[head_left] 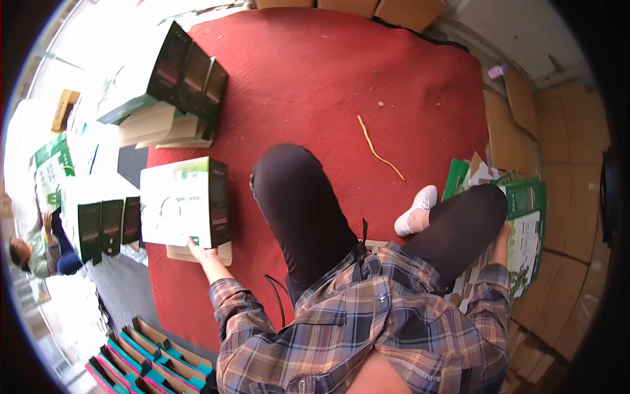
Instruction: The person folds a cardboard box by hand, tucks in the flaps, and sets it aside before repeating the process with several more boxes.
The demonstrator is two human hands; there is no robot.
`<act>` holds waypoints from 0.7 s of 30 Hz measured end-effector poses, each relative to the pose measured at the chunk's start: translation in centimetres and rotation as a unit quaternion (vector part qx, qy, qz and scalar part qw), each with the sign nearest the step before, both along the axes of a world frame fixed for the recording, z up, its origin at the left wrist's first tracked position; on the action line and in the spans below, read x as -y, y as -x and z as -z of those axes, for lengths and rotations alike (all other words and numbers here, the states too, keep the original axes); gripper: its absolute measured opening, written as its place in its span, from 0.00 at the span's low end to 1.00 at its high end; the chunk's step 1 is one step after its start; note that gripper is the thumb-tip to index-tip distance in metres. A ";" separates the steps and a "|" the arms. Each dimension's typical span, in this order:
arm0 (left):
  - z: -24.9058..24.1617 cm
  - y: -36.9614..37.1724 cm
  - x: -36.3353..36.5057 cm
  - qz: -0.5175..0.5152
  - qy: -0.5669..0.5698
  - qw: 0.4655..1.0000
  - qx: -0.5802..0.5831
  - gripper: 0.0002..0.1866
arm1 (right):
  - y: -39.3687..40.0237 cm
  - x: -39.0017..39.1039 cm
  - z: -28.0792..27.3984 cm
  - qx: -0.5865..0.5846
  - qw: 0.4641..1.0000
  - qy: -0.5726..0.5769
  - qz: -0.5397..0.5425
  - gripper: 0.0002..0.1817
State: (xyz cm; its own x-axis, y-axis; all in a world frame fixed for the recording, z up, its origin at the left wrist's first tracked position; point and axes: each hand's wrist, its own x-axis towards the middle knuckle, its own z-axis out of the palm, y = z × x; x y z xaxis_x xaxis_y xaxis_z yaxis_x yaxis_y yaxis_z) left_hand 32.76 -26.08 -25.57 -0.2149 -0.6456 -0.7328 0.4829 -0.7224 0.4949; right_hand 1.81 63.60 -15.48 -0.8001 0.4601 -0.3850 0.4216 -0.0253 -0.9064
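My left hand (pixel 205 253) is at the near edge of a white and green printed carton (pixel 176 203) with a dark side panel. Its thumb lies over the edge and the other fingers are mostly hidden; brown flaps show below the carton. On the other side, my right hand (pixel 503 238) reaches past my knee to a green and white printed carton (pixel 523 238), which stands among several flattened cartons (pixel 464 176). The knee hides the fingers of this hand.
Folded cartons (pixel 187 72) stand at upper left on the red carpet (pixel 295 79), with more cartons (pixel 102 226) further left. A yellow strip (pixel 377 151) lies ahead. Brown boxes (pixel 571 197) line the right. Colourful trays (pixel 147 361) sit lower left; another person (pixel 46 253) is beyond.
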 end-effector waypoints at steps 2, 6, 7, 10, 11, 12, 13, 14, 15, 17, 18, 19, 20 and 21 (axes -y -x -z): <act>3.1 -1.7 3.5 0.015 0.108 0.978 0.180 0.26 | -0.7 -0.3 0.1 0.019 0.993 -0.097 -0.069 0.23; 0.6 1.4 0.6 0.240 0.220 0.645 0.691 0.35 | -2.9 -0.1 1.1 0.104 0.922 -0.344 -0.143 0.21; 0.6 2.5 -1.4 0.266 0.299 0.524 0.752 0.37 | -3.4 0.3 0.7 0.122 0.900 -0.389 -0.158 0.21; 2.6 3.9 -4.3 0.380 0.508 0.371 0.678 0.39 | -4.6 2.3 0.4 0.179 0.836 -0.475 -0.208 0.19; 1.9 4.7 -6.1 0.440 0.487 0.339 0.674 0.39 | -4.9 2.3 0.9 0.193 0.816 -0.495 -0.227 0.19; 1.3 5.4 -7.0 0.497 0.462 0.304 0.669 0.40 | -5.4 1.2 2.0 0.194 0.802 -0.508 -0.247 0.19; 1.2 5.4 -7.2 0.498 0.453 0.305 0.673 0.40 | -6.1 0.4 3.2 0.175 0.784 -0.514 -0.300 0.17; 1.5 5.3 -6.5 0.504 0.448 0.288 0.680 0.41 | -6.7 0.9 2.4 0.178 0.786 -0.514 -0.293 0.17; 1.3 5.5 -6.3 0.495 0.461 0.297 0.674 0.42 | -7.0 0.8 2.1 0.187 0.842 -0.455 -0.221 0.17; 0.4 6.9 -5.3 0.505 0.443 0.324 0.666 0.44 | -7.6 1.6 1.1 0.177 0.888 -0.407 -0.126 0.14; -0.4 7.5 -4.8 0.522 0.427 0.300 0.675 0.43 | -8.1 1.0 1.3 0.178 0.889 -0.405 -0.121 0.14; -2.0 8.6 -5.4 0.522 0.430 0.298 0.673 0.43 | -8.5 -0.2 1.9 0.152 0.887 -0.423 -0.105 0.15; -3.5 9.8 -6.1 0.535 0.393 0.455 0.593 0.37 | -8.7 -1.3 2.6 0.125 0.885 -0.439 -0.091 0.15; -4.7 10.8 -6.7 0.531 0.344 0.597 0.494 0.31 | -9.1 -1.2 1.3 0.108 0.863 -0.488 -0.070 0.12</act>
State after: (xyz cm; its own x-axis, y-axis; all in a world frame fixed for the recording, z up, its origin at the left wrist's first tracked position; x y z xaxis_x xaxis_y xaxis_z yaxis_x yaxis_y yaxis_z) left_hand 21.96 -19.34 -20.85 -0.4535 -0.7509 -0.4802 -0.8385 0.1768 0.5154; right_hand 10.92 64.78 -16.77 -0.8318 0.5548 -0.0160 0.5211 0.7706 -0.3669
